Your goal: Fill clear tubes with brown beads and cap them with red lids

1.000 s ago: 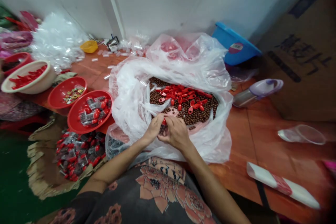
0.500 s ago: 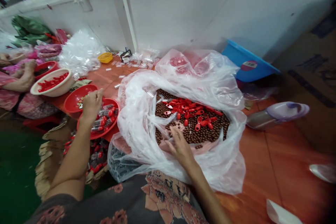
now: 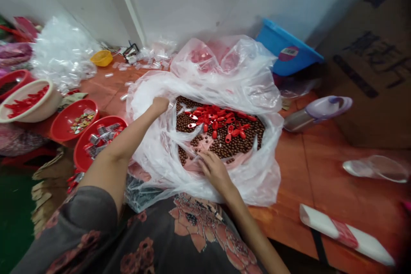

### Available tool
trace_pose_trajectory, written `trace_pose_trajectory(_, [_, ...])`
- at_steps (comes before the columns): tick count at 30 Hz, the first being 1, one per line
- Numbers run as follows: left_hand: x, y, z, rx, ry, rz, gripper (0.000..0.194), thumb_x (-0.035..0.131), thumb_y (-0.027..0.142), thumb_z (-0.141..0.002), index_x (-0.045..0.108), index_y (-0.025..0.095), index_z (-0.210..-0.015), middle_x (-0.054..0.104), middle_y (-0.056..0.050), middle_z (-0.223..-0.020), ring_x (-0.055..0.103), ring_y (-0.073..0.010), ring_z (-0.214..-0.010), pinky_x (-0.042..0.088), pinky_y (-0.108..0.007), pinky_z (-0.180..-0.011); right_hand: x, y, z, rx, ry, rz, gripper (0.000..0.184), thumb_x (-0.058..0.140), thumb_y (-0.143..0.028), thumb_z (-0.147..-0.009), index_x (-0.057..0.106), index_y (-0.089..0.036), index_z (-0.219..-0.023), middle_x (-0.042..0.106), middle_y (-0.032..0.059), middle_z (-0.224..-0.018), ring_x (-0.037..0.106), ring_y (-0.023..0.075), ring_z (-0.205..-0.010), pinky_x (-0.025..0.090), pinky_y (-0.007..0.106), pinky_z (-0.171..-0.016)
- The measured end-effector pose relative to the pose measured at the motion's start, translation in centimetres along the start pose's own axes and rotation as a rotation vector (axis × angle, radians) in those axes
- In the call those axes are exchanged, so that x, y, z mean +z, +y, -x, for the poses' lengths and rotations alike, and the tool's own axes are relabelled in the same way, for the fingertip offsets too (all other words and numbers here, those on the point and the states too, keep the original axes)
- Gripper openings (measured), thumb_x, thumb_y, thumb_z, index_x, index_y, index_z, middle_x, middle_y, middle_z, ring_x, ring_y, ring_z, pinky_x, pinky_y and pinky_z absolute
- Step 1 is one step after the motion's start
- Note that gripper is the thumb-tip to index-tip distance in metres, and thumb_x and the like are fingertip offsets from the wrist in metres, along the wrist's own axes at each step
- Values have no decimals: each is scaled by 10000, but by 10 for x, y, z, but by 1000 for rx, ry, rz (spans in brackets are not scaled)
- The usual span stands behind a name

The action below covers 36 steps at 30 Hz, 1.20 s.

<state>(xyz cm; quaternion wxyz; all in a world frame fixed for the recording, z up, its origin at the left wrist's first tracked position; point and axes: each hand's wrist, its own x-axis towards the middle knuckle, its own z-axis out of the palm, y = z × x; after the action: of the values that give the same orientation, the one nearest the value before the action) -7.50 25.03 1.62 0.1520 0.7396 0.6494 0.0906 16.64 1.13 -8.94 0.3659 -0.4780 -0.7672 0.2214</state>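
Note:
My left hand (image 3: 160, 105) is curled over the left rim of a wide clear plastic bag (image 3: 253, 90), its fingertips hidden from view. What looks like a clear tube shows faintly beside it. My right hand (image 3: 215, 172) rests palm down at the near side of the bag's opening, fingers stretched out over a pink patch. Brown balls (image 3: 247, 147) fill the opening, with small red spoon-shaped pieces (image 3: 219, 115) heaped on them. A red bowl (image 3: 80, 147) left of the bag holds red-capped clear tubes (image 3: 104, 135) filled with something dark.
Another red bowl (image 3: 61, 128) contains small colourful pieces; a cream bowl (image 3: 38, 113) holds red parts. Behind them lies a pile of clear tubes (image 3: 61, 55). A purple-topped jug (image 3: 321, 113), a blue basin (image 3: 285, 51), a carton (image 3: 372, 107) and a white roll (image 3: 353, 235) are right.
My left hand has moved right, from above the red bowls to the bag's left rim. My right hand stays at the near side of the opening. The view has shifted right and down.

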Motion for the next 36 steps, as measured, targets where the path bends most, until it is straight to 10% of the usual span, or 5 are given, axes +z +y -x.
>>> trace_pose_trajectory(9, [-3,6,22,123,17,138,287,678,249,-853,651,139,-1117,691,-55,-945,577,-237,-1026,395,-323,-883,-23,14,13,149,-40,129,357,451,-138,-939,682,-199,-1204,683,124,-1214,606,265,-1123,508,467,-994])
trace_pose_trajectory(16, [86,77,96,193,-382,476,326,701,179,-728,737,164,-1052,719,-39,-862,618,-159,-720,440,-256,-665,-57,61,-7,359,109,204,531,370,-51,-868,585,-169,-1339,504,149,-1461,487,287,-1337,407,517,-1115])
trace_pose_trajectory(22, [134,106,92,-33,-476,600,167,763,266,-697,704,155,-807,667,-21,-642,559,-117,-493,401,-225,-519,-73,60,-1,372,259,135,424,375,-112,-899,657,-186,-1206,612,133,-1161,591,241,-1128,478,447,-1042])
trace_pose_trajectory(36, [166,160,63,-54,-183,683,209,707,324,-810,739,139,-902,697,-64,-670,657,-185,-629,486,-279,-646,-77,73,4,476,229,148,482,365,-129,-903,562,-177,-1341,573,153,-1324,540,243,-1255,428,465,-1112])
